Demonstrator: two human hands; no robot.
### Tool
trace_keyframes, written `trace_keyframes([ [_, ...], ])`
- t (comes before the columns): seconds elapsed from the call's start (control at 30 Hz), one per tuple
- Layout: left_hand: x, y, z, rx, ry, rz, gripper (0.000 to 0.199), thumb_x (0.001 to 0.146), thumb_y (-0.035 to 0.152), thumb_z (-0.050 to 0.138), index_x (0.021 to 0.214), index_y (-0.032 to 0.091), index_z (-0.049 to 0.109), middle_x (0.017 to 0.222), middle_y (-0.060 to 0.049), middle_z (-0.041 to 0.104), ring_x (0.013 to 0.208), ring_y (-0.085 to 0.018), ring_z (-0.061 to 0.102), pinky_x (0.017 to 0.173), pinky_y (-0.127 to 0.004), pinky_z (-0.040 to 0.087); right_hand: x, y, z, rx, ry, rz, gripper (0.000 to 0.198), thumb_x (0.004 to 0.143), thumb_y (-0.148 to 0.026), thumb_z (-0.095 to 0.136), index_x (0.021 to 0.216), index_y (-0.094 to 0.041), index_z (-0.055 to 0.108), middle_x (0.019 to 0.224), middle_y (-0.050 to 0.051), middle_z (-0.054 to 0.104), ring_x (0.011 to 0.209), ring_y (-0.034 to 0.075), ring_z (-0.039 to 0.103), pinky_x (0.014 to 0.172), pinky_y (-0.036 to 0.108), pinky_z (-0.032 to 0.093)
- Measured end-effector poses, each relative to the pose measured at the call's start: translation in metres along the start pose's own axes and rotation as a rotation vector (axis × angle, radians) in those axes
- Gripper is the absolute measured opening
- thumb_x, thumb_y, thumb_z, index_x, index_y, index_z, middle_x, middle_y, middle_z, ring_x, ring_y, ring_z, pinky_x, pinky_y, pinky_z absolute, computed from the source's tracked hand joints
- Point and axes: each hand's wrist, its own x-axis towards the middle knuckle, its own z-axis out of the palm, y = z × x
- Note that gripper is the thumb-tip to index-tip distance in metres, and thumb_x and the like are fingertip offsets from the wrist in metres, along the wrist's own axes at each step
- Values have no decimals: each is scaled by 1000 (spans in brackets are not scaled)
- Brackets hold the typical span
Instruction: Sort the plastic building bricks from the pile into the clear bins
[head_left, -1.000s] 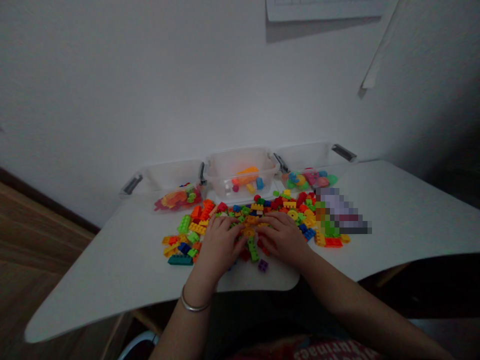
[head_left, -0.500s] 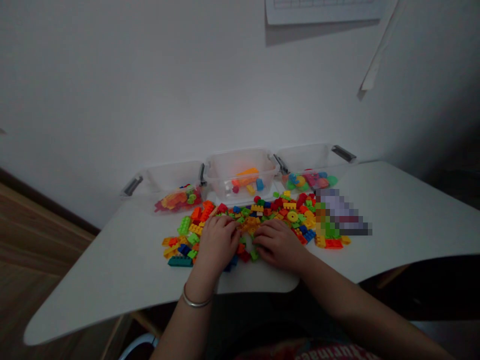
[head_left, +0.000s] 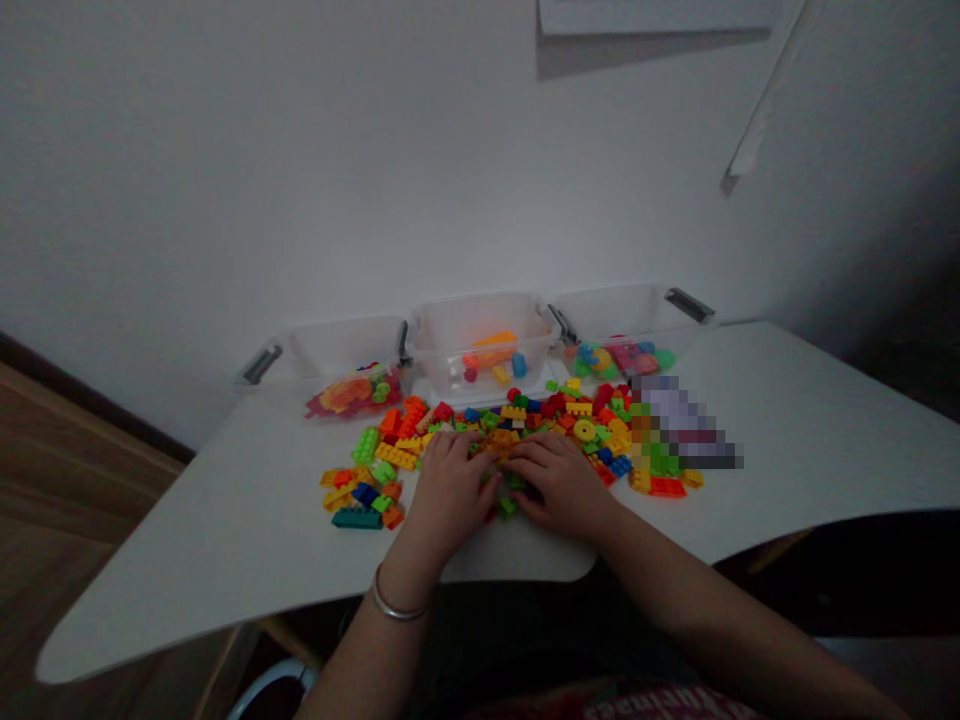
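Colourful toy building bricks (head_left: 409, 447) lie in a wide heap on the white table. My left hand (head_left: 451, 490) rests palm down over the middle of the heap, with its fingers bent a little and its thumb apart from them. Facing it from the right, my right hand (head_left: 559, 487) touches bricks with spread, slightly curled fingers. An orange-yellow brick piece (head_left: 501, 442) lies between the fingertips of both hands. A few green bricks (head_left: 508, 505) show in the gap below. What lies under the palms is hidden.
A clear plastic box (head_left: 480, 370) with a few bricks stands behind the heap. Left of it is a clear box (head_left: 352, 395) with reddish and yellow pieces, right of it another box (head_left: 619, 355) with colourful pieces. A blurred-out item (head_left: 686, 425) lies right. The white table (head_left: 187, 550) meets the wall.
My left hand has moved right, nearer my right hand, uncovering table beside the bricks on the left. My right hand has hardly moved. The camera view has shifted slightly.
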Motion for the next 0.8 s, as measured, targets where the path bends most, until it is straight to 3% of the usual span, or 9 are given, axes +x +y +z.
trace_keyframes([
  [0.3, 10, 5, 19, 73, -7, 16, 21, 84, 19, 57, 96, 20, 75, 118, -11, 66, 110, -31, 55, 108, -57, 37, 0, 10, 6, -3, 12, 25, 30, 78, -24, 67, 108, -19, 67, 107, 8, 70, 106, 27, 57, 97, 44, 42],
  [0.53, 16, 12, 19, 86, 19, -92, 19, 83, 20, 58, 90, 22, 75, 112, -8, 69, 108, -32, 55, 107, -58, 37, 2, 13, 10, 8, 41, 7, 24, 79, -24, 67, 102, -20, 68, 107, 8, 70, 106, 26, 57, 95, 43, 42],
  [0.8, 17, 17, 23, 105, 36, -120, 17, 84, 20, 58, 86, 24, 75, 102, -8, 70, 102, -31, 58, 106, -59, 37, 1, 8, 10, -70, 26, 27, 14, 80, -26, 67, 94, -21, 67, 97, 7, 70, 97, 26, 57, 90, 42, 43],
])
